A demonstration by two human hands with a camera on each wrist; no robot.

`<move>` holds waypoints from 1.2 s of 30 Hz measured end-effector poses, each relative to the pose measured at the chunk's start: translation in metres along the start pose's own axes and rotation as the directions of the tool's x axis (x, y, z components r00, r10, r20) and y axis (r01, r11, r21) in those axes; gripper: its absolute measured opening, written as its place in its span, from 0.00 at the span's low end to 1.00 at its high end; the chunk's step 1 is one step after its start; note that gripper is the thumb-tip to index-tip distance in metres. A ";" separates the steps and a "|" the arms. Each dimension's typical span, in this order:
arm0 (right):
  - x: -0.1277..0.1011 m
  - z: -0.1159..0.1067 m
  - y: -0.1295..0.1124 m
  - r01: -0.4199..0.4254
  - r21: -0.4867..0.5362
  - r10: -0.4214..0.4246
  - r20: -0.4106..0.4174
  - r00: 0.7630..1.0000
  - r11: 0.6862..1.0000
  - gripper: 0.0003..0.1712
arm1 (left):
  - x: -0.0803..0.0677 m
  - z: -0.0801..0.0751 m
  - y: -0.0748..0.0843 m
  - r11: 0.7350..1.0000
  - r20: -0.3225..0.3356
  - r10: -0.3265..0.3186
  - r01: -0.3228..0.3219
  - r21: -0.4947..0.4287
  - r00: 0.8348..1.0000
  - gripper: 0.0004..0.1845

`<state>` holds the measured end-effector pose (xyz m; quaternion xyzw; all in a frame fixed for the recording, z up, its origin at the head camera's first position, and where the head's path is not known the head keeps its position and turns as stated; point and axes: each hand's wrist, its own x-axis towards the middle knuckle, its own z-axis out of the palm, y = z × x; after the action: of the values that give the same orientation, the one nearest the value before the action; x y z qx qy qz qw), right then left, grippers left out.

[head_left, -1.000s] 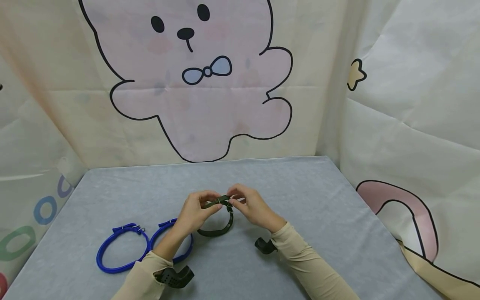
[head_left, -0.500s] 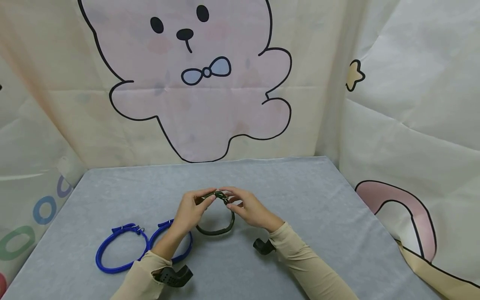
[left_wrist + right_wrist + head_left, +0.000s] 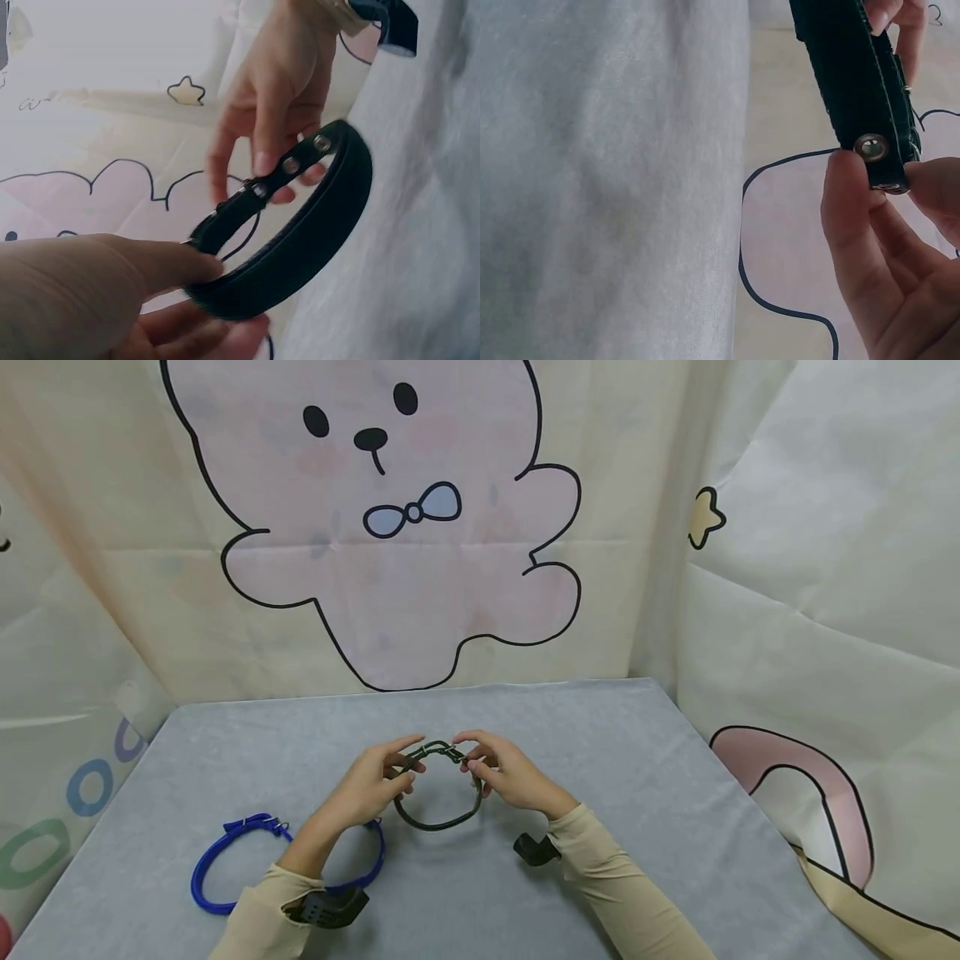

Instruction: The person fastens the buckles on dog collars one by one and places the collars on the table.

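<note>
Above the middle of the grey worktop (image 3: 600, 760), the left hand (image 3: 367, 789) and right hand (image 3: 513, 777) each pinch the dark green collar (image 3: 438, 789) at its 12 o'clock buckle end. Two blue collars (image 3: 225, 860) lie at 8 o'clock.

Grey fabric-covered surface (image 3: 600, 760) across the lower frame, cream cloth backdrop (image 3: 112, 510) behind it, large pink cartoon bear (image 3: 397, 568) with blue bow tie printed at upper centre, creased side panel (image 3: 825, 610) at right with small star and pink outlined shape, coloured rings at lower left, even soft light
</note>
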<state>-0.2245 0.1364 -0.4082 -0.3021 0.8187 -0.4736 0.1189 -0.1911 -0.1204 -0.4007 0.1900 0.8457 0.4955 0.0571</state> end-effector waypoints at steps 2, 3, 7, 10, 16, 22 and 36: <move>0.001 0.000 0.000 0.001 -0.006 -0.001 0.012 1.000 1.000 0.23 | -0.001 -0.003 0.000 1.000 0.010 -0.022 0.022 0.011 1.000 0.32; 0.001 0.000 0.000 0.003 -0.011 -0.003 0.019 1.000 1.000 0.23 | -0.002 -0.005 0.000 0.999 0.018 -0.030 0.030 0.013 0.999 0.32; 0.001 0.000 0.001 0.000 -0.013 0.000 0.054 0.999 1.000 0.25 | -0.004 -0.012 -0.003 0.999 0.070 -0.039 0.040 -0.005 0.997 0.32; 0.000 0.001 0.001 0.004 0.000 -0.004 0.074 0.997 1.000 0.26 | -0.005 -0.017 -0.004 1.000 0.117 -0.027 0.028 -0.007 0.993 0.32; 0.001 0.000 0.002 -0.009 0.015 0.007 0.111 0.994 1.000 0.26 | -0.007 -0.023 -0.003 1.000 0.224 -0.016 0.014 0.013 0.974 0.34; 0.001 0.003 0.004 -0.072 0.012 0.069 0.162 0.984 0.997 0.28 | -0.009 -0.024 -0.002 0.994 0.287 -0.059 0.029 0.108 0.956 0.33; 0.002 0.010 0.008 -0.090 0.057 0.074 0.229 0.971 0.994 0.28 | -0.008 -0.028 -0.011 0.986 0.308 -0.091 0.043 0.159 0.947 0.31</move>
<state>-0.2243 0.1312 -0.4195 -0.3157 0.7954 -0.4580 0.2408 -0.1947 -0.1514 -0.3969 0.2412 0.8666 0.3917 0.1934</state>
